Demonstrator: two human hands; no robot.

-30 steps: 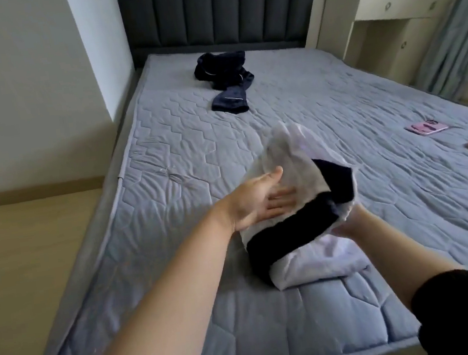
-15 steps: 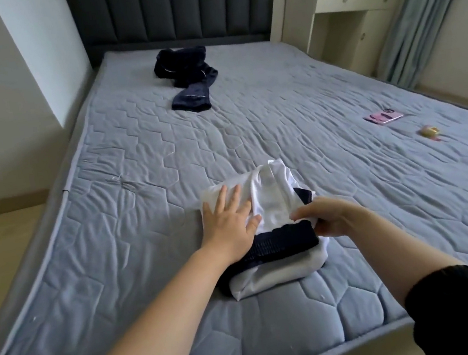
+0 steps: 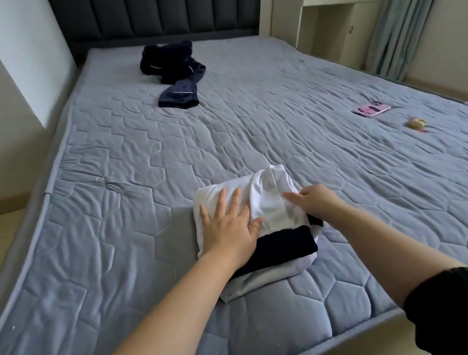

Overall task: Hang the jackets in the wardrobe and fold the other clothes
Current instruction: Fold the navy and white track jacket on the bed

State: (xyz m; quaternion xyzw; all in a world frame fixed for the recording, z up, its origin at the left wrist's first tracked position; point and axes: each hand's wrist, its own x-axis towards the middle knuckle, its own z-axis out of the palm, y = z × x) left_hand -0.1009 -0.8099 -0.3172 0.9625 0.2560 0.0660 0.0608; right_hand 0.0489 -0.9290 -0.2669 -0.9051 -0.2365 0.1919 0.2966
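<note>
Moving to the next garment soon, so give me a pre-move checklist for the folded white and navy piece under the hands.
1. Folded white and navy garment lies on the quilted grey-blue mattress: ok.
2. Left hand flat on it, fingers spread: ok.
3. Right hand touches its top layer, fingers straight, no grip: ok.
4. Fold tidy: not ok, white top layer bunched.
5. Crumpled dark navy clothes near the dark padded headboard folded: not ok.

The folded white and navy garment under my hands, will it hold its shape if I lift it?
Probably not: the folded garment is soft cloth in loose, rounded layers, so it would likely flop open if lifted by one edge. It looks pressed flat under the left hand, suggesting little stiffness or weight. Pushed, it may bunch on the quilted mattress.
</note>
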